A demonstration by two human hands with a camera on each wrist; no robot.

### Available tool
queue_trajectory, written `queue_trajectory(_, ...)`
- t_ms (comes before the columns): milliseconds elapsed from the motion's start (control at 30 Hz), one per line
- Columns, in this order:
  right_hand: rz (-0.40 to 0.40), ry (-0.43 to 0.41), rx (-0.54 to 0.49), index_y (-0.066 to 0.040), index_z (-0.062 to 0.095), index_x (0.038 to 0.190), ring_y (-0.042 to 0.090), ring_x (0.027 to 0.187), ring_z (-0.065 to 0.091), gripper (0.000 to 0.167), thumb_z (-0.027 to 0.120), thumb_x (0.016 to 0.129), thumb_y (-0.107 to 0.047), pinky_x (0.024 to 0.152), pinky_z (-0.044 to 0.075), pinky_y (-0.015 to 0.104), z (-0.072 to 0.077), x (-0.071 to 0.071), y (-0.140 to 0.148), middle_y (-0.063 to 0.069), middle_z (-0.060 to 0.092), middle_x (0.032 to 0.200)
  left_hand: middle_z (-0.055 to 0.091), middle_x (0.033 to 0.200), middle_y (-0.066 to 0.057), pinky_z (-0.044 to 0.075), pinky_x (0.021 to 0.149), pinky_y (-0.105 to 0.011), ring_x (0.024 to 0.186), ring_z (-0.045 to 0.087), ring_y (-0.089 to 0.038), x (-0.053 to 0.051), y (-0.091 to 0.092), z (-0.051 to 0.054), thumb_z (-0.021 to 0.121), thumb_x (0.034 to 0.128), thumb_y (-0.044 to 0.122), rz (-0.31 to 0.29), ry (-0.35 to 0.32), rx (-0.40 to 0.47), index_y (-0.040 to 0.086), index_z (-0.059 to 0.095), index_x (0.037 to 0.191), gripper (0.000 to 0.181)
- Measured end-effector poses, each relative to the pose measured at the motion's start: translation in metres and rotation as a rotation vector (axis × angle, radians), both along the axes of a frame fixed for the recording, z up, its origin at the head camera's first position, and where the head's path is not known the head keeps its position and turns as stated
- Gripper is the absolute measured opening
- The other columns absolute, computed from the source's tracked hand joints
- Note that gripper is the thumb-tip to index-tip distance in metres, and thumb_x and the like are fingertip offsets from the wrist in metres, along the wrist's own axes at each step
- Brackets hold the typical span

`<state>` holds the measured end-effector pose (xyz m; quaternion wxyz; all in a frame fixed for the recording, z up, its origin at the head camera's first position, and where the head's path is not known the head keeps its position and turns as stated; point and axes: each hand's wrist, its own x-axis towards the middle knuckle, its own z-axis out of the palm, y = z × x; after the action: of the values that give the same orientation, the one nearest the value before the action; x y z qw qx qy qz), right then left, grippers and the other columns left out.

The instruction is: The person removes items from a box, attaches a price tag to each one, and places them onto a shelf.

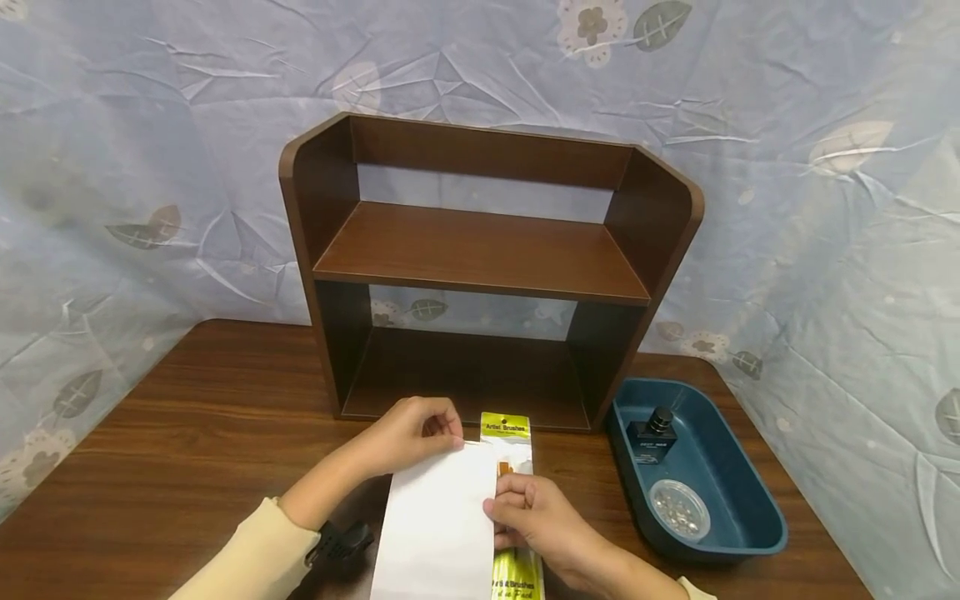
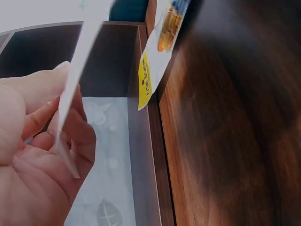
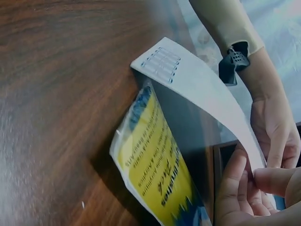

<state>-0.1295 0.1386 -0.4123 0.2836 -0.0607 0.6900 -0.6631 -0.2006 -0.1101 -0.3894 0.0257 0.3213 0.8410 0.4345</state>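
Observation:
A tall white piece of paper (image 1: 438, 525) stands in front of the shelf, close to the camera. My left hand (image 1: 408, 437) pinches its top edge between thumb and fingers. On the paper's right edge, the thumb and fingers of my right hand (image 1: 546, 521) grip it. Printed boxes show at the far end of the paper (image 3: 202, 89) in the right wrist view, where it bends slightly. Partly covered by the paper and right hand is a yellow-and-clear pack of artist brushes (image 1: 506, 429). Whether the right hand touches that pack, I cannot tell.
A dark brown two-tier shelf (image 1: 480, 250) stands at the back of the wooden table (image 1: 202, 433). To its right, a blue tray (image 1: 720, 442) holds a dark perfume bottle (image 1: 651, 437) and a round clear container (image 1: 679, 508) of small shiny pieces.

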Motion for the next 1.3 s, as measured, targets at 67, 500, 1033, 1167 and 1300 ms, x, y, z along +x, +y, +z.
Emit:
queue_trajectory(67,-0.017,0.006,0.014,-0.003,0.062,0.107,0.008,0.083,0.065,0.012,0.064,0.103,-0.014,0.076,0.06,0.024,0.001,-0.001,0.004,-0.007,0.072,0.086,0.068,0.084,-0.001,0.05,0.068,-0.02,0.076,0.055,-0.001,-0.001,0.001,0.001,0.078,0.0941,0.012,0.011,-0.008,0.021,0.005,0.071,0.096,0.01)
queue_trajectory(500,-0.122,-0.021,0.03,0.001,0.06,0.123,0.012,0.088,0.065,0.027,0.065,0.104,-0.018,0.08,0.059,0.027,0.012,-0.005,0.023,-0.001,0.077,0.1,0.07,0.092,-0.01,0.053,0.064,-0.021,0.074,0.06,-0.01,0.001,-0.002,0.004,0.07,0.0992,0.01,0.038,-0.237,0.18,-0.002,0.069,0.115,0.02)
queue_trajectory(1033,-0.324,0.037,-0.111,-0.006,0.061,0.116,0.008,0.089,0.07,0.013,0.061,0.106,-0.014,0.083,0.062,0.024,0.022,-0.017,0.033,-0.007,0.078,0.096,0.071,0.09,0.002,0.056,0.075,-0.027,0.079,0.06,-0.014,0.008,-0.002,0.008,0.069,0.1013,0.017,0.044,-0.502,0.361,-0.008,0.049,0.146,0.055)
queue_trajectory(1167,-0.4,0.04,-0.185,-0.01,0.06,0.106,0.007,0.085,0.07,0.0,0.06,0.106,-0.01,0.082,0.063,0.025,0.028,-0.023,0.034,-0.006,0.074,0.091,0.075,0.098,-0.001,0.058,0.074,-0.025,0.082,0.065,-0.011,0.012,0.0,0.007,0.068,0.102,0.018,0.019,-0.538,0.381,-0.008,0.06,0.132,0.041)
queue_trajectory(1300,-0.459,0.027,-0.257,-0.013,0.06,0.096,0.006,0.081,0.069,0.013,0.058,0.106,-0.006,0.08,0.063,0.023,0.032,-0.028,0.035,-0.005,0.071,0.087,0.079,0.106,-0.014,0.063,0.076,-0.028,0.085,0.074,-0.015,0.017,0.001,0.005,0.067,0.1023,0.016,-0.017,-0.575,0.419,-0.01,0.063,0.12,0.033)
